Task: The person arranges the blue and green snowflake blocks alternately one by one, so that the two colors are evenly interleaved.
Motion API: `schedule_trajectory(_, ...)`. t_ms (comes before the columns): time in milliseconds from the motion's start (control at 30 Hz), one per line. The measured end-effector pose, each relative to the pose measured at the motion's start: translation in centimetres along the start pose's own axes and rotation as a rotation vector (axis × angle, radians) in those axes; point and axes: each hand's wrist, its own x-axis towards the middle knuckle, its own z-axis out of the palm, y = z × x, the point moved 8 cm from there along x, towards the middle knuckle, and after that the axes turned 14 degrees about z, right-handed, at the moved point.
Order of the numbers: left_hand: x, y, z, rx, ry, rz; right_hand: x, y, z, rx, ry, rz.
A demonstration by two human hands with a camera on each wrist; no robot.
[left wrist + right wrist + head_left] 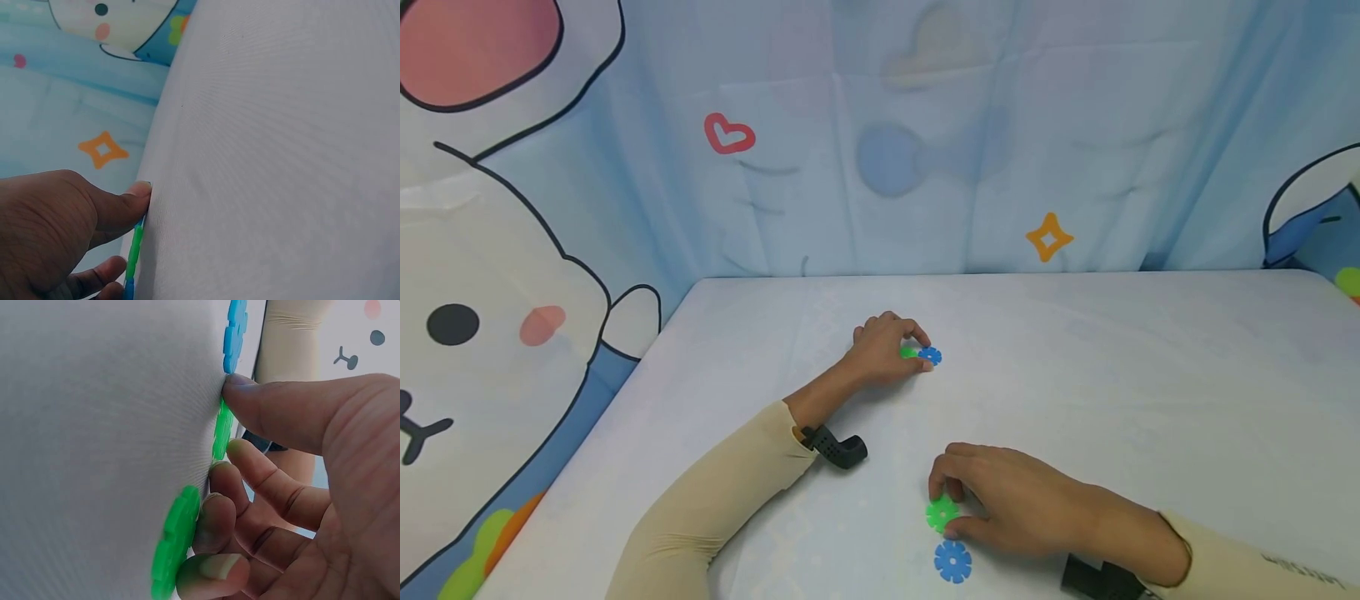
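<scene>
Toward the far side of the table in the head view, my left hand (883,350) pinches a blue notched disc (930,356), with a green disc (908,352) beside it under the fingers. The left wrist view has the green disc (134,253) edge-on between blue pieces, below the thumb of my left hand (69,231). Nearer the front, my right hand (1015,500) holds a green disc (942,514) between thumb and fingers; a blue disc (952,562) lies just in front. By the lower fingers of my right hand (300,487) is another green disc (177,544).
A white cloth covers the table (1112,375). Behind it hangs a light blue curtain (805,192) with cartoon prints. My left forearm in a beige sleeve (715,492) crosses the left part of the table; the right sleeve (1240,558) lies at the front right.
</scene>
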Motion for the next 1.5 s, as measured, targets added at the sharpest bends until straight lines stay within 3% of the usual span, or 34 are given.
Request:
schedule_trajectory(333,-0.12,0.27,-0.26,-0.016,-0.003,0.001,-0.19,-0.17,-0.18,0.002,0.030,-0.032)
schedule_trajectory(1133,-0.10,0.47,-0.38,-0.015,-0.005,0.015,-0.04,0.27,0.02,0.167,-0.120,-0.082)
schedule_trajectory(1500,-0.12,0.39,-0.09,-0.007,-0.015,-0.001,0.09,0.18,-0.20,0.177,-0.109,-0.099)
